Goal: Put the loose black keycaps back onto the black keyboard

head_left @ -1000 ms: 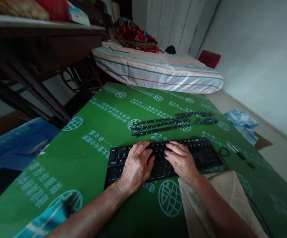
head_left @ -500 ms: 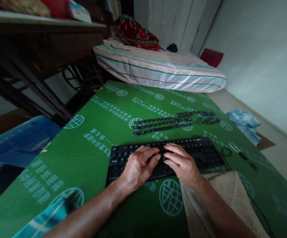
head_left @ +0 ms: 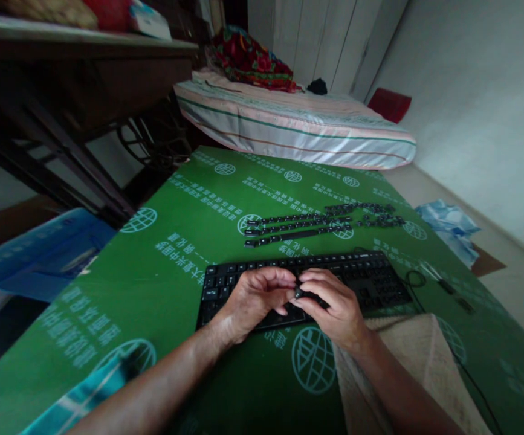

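Small black plastic piece, maybe a key cap, held over the middle of a long black plastic keyboard. Pinched from both sides, with fingers closed together, by the left hand and the right hand. Too hidden to tell the full shape, or whether touching the keyboard below. Could slip and drop, being so tiny and held only by the fingertips. Could pop away and get lost if squeezed too hard. Past the keyboard, rows of loose black plastic keys on a green table top with pale globe prints, easy to mess up with one careless bump. Under the right arm, a rumpled beige cloth.
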`<act>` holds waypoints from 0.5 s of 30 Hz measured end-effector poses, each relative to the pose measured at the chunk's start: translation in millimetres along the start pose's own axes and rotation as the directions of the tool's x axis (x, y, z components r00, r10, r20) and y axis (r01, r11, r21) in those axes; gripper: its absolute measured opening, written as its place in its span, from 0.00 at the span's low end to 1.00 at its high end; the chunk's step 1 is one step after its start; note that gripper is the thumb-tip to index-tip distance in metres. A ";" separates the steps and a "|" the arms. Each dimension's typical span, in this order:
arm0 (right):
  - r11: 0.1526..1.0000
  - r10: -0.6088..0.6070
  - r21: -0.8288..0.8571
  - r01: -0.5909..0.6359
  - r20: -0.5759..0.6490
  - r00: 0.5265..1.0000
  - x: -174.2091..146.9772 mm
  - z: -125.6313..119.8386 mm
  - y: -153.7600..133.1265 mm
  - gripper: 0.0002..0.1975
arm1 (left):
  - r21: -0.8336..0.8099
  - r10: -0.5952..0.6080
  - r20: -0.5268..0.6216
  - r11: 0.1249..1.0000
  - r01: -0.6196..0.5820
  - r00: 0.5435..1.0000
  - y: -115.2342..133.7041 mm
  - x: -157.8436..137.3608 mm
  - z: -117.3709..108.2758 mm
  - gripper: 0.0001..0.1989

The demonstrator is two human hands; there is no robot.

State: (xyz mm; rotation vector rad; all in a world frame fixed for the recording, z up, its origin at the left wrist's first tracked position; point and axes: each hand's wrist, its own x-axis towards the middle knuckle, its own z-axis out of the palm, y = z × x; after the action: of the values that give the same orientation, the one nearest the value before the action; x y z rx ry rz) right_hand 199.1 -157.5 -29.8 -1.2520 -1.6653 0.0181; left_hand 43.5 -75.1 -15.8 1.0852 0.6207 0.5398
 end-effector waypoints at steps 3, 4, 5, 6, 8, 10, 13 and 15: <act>1.000 -0.012 0.001 0.012 0.024 1.000 -0.3 -0.4 0.7 0.09 | -0.019 -0.001 0.019 1.000 0.001 1.000 -0.2 0.5 -0.3 0.14; 1.000 -0.016 0.000 0.016 0.042 0.999 -0.5 -0.7 0.9 0.11 | -0.024 0.002 0.032 1.000 -0.002 0.999 -0.2 0.7 -0.4 0.15; 1.000 -0.017 -0.001 0.017 0.056 0.998 -0.6 -0.8 0.9 0.12 | -0.029 0.006 0.045 1.000 -0.004 0.999 -0.3 1.0 -0.6 0.16; 1.000 -0.014 -0.003 0.015 0.066 0.998 -0.8 -0.9 0.8 0.11 | -0.033 0.006 0.056 0.999 -0.004 0.998 -0.3 1.3 -0.7 0.17; 1.000 -0.007 -0.009 0.008 0.061 0.998 -1.0 -0.9 0.1 0.09 | -0.043 0.002 0.070 0.999 0.001 0.998 -0.4 1.9 -0.9 0.18; 1.000 -0.007 -0.017 0.008 0.039 0.999 -0.9 -0.9 -0.9 0.06 | -0.056 -0.006 0.084 0.998 0.010 0.996 -0.5 2.4 -0.9 0.19; 0.999 -0.013 -0.040 0.013 -0.003 1.000 -0.6 -1.1 -2.0 0.05 | -0.069 -0.017 0.082 0.997 0.022 0.996 -1.3 2.7 -1.1 0.19; 0.998 -0.019 -0.066 0.018 -0.022 1.000 -0.3 -1.1 -2.5 0.05 | -0.067 -0.026 0.071 0.997 0.030 0.997 -2.4 2.8 -1.5 0.18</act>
State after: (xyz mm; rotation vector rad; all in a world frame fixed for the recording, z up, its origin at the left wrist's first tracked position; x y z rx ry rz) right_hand 198.1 -159.5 -28.2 -1.2811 -1.6699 -0.0620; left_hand 44.7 -73.1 -19.1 1.0258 0.5523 0.4933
